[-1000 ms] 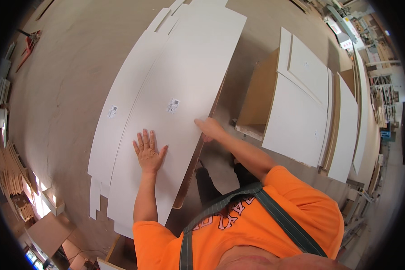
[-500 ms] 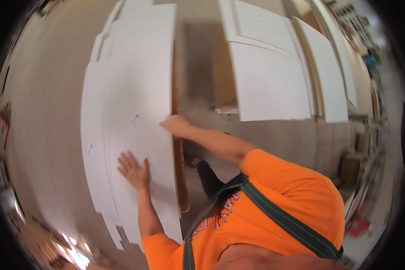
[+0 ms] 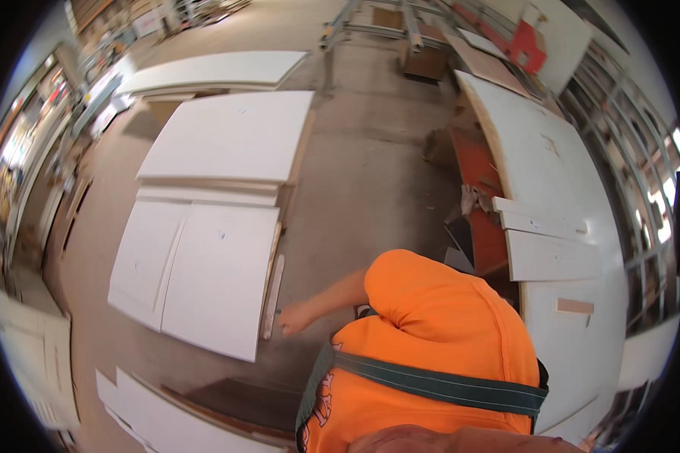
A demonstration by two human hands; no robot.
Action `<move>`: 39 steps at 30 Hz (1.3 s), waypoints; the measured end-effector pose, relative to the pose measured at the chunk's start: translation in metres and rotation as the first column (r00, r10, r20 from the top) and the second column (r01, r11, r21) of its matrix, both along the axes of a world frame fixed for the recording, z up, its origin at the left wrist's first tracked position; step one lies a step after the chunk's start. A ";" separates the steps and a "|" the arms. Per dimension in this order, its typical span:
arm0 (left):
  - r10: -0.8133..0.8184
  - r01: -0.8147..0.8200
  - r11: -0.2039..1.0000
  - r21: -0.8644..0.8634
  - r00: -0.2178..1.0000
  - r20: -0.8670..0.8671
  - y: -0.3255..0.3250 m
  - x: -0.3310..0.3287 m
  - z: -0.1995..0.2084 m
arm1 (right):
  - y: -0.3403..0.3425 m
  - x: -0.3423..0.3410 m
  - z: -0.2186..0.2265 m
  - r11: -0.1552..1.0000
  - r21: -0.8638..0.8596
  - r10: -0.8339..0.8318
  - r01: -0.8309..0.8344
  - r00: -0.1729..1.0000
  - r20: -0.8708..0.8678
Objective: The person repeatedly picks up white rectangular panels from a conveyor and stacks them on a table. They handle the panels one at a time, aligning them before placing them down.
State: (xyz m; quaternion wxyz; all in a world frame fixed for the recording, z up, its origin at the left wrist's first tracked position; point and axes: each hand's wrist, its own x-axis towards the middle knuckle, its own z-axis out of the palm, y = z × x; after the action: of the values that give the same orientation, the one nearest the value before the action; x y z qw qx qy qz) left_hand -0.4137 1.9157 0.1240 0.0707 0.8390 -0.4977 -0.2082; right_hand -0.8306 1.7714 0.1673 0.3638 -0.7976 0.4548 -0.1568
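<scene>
My right hand [image 3: 298, 317] hangs low at my side, its fingers curled in and slightly blurred, with nothing visible in them. Just left of it, a narrow pale strip [image 3: 273, 298] runs along the side of a stack of white panels. The nearest panel [image 3: 219, 279] on that stack lies flat, next to a second white panel [image 3: 147, 257] with a small mark on it. Whether the hand touches the strip cannot be made out; it looks slightly apart. My left hand is out of the picture.
Farther off lie a large white panel [image 3: 230, 136] and another long one [image 3: 219, 69]. At lower left are more white boards [image 3: 174, 419]. On the right stands a long white-topped table [image 3: 559, 181] bearing narrow white pieces [image 3: 555, 257], with gloves [image 3: 474, 198] at its edge.
My view has swung round to the panel stacks and the long table. Both hands have come off the white boards. The right has dropped to my side; the left has gone out of view.
</scene>
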 end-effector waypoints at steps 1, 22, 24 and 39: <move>-0.070 0.070 0.998 -0.006 0.995 -0.071 -0.027 -0.034 0.003 | -0.004 -0.057 -0.007 0.971 0.199 -0.054 0.133 0.930 -0.363; -0.765 0.946 0.000 0.324 0.209 -0.609 -0.302 -0.737 0.000 | 0.249 -0.381 0.105 -0.084 0.351 -0.995 0.933 -0.099 0.025; -0.775 0.935 -0.099 0.341 0.143 -0.615 -0.315 -0.794 -0.007 | 0.241 -0.406 0.112 -0.155 0.328 -0.984 0.932 -0.175 0.034; -0.527 0.976 0.069 0.205 0.210 -0.824 -0.328 -1.116 -0.016 | 0.281 -0.739 0.187 -0.630 -0.071 -0.768 0.774 -0.606 0.209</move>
State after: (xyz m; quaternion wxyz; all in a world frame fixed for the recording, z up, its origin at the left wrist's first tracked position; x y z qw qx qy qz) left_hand -1.5295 1.5874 0.1076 -0.2540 0.2538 -0.7018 -0.6153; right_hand -1.5695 2.0519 0.3541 -0.0660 0.0264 0.8880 -0.4543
